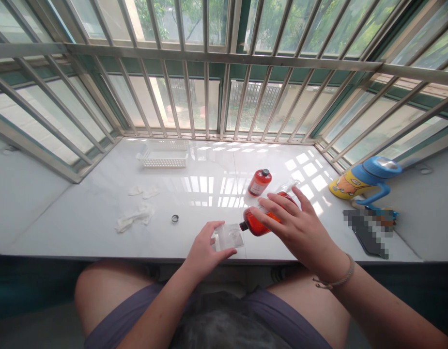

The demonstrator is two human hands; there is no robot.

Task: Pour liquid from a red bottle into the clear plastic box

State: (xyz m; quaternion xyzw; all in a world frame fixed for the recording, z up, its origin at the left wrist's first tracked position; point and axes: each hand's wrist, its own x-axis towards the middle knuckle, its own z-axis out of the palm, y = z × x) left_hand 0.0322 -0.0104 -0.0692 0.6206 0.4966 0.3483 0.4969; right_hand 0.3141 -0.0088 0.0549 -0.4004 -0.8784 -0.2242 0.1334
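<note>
My right hand (287, 220) is closed around a red bottle (258, 223) with a black neck, tilted on its side so the neck points left. Under that neck, near the counter's front edge, my left hand (211, 242) grips a small clear container (231, 236) between thumb and fingers. Whether any liquid is flowing cannot be made out. Behind the tilted bottle stands a smaller red bottle (260, 183) with a dark cap, upright. A small black ring (175, 219) lies on the counter left of my left hand.
Crumpled white tissues (134, 218) lie on the white counter (82, 223) at left, with a white plastic basket (163, 157) behind them. At right are a blue and yellow flask (365, 179) and a dark, partly blurred object (369, 237). Metal window bars (224, 104) rise behind.
</note>
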